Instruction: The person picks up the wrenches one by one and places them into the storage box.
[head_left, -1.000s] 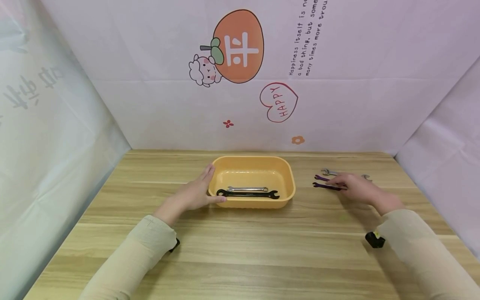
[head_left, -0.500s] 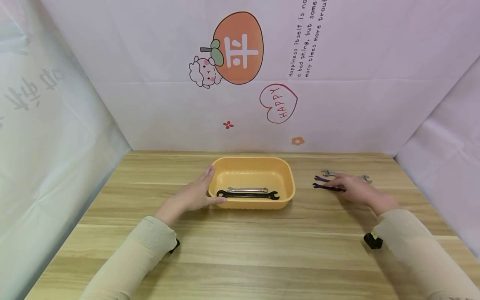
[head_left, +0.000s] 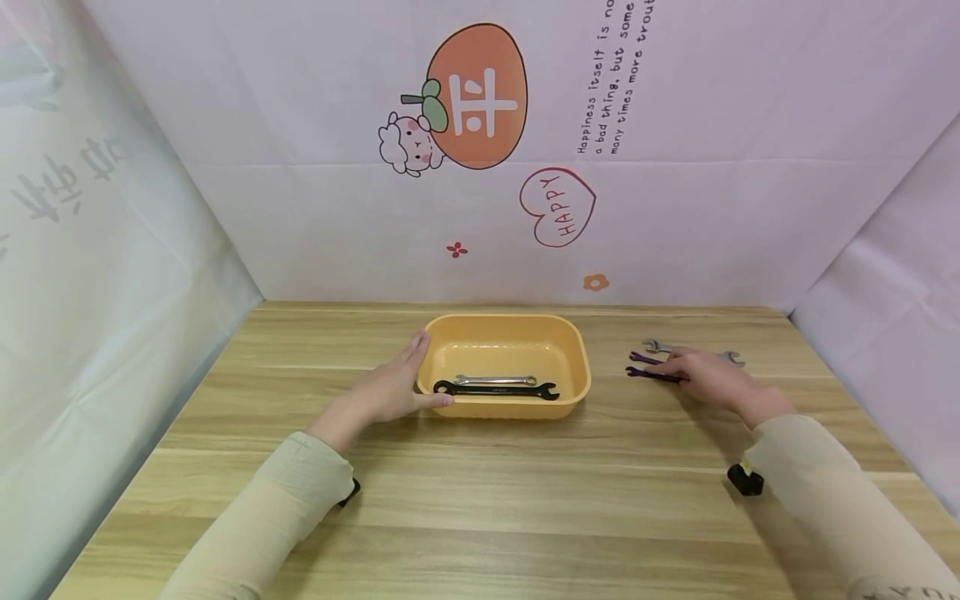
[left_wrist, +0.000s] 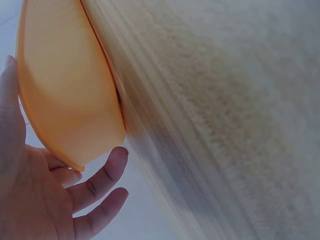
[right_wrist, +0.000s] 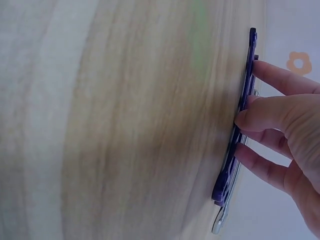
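A yellow plastic basin [head_left: 513, 409] stands on the table. My left hand [head_left: 384, 390] grips its left end, thumb along the front rim and fingers at the rear left corner. The left wrist view shows the basin's outer wall [left_wrist: 75, 90] between thumb and fingers. To the right, my right hand [head_left: 712, 379] pinches a dark purple wrench [right_wrist: 244, 102] lying low at the tabletop. A second purple wrench [head_left: 642, 358] lies just behind it, partly hidden by the fingers. Farther back is a silver open-ended wrench [head_left: 660, 347], its middle covered by the hand.
Inside the basin, a black wrench [head_left: 495, 389] and a smaller silver wrench [head_left: 491, 380] lie side by side along the front wall. The wooden table [head_left: 525, 500] meets a printed white backdrop [head_left: 337, 225] behind, with white sheets at both sides.
The right hand has shifted very slightly, its fingers staying at the purple wrenches. The left hand and the basin hold their place.
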